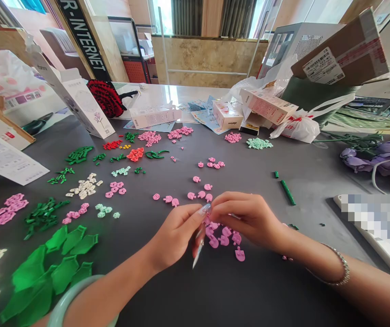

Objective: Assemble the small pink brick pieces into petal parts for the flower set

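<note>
My left hand (181, 229) and my right hand (249, 215) meet over the middle of the dark table, fingertips pinched together. Whatever small piece sits between them is hidden by the fingers. A pale pointed thing (198, 255) sticks out below my left fingers; whether it is a long nail or a tool I cannot tell. Under and beside my right hand lies a group of pink toy-brick pieces (226, 232), with one pink piece (239, 254) nearer to me. More pink rounded pieces (201, 194) lie just beyond my fingertips.
Sorted piles of bricks spread leftward, among them green leaf pieces (31, 268), dark green pieces (45, 215) and cream pieces (85, 187). A green stem piece (287, 193) lies to the right. Boxes (227, 114) line the back, and purple flowers (379, 156) rest at far right.
</note>
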Demonstrator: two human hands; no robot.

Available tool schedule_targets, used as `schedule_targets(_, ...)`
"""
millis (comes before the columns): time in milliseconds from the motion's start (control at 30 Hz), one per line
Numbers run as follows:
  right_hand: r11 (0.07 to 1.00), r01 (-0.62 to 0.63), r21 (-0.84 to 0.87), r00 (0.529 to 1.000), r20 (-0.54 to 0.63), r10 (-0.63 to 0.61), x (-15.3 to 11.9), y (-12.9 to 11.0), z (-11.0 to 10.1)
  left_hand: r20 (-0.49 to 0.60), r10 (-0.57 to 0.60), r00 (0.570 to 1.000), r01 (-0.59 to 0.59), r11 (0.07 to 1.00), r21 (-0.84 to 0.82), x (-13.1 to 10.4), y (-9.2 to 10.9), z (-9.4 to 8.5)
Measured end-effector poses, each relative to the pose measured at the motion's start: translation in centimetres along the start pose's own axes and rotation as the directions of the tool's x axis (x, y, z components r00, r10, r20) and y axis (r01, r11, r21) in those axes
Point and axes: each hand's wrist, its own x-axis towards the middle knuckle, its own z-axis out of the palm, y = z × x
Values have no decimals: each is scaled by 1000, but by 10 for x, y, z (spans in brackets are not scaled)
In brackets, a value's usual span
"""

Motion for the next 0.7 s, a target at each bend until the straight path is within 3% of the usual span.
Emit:
schedule_targets(233, 999, 5, -33, 997, -76, -8, 0, -1, 5, 20, -18, 1000, 19, 999, -43, 2, -1, 0)
schedule_targets(700, 996, -94, 11, 991, -90, 94, 1, 1, 6, 64, -111, 992, 122, 969, -216, 1, -1, 2)
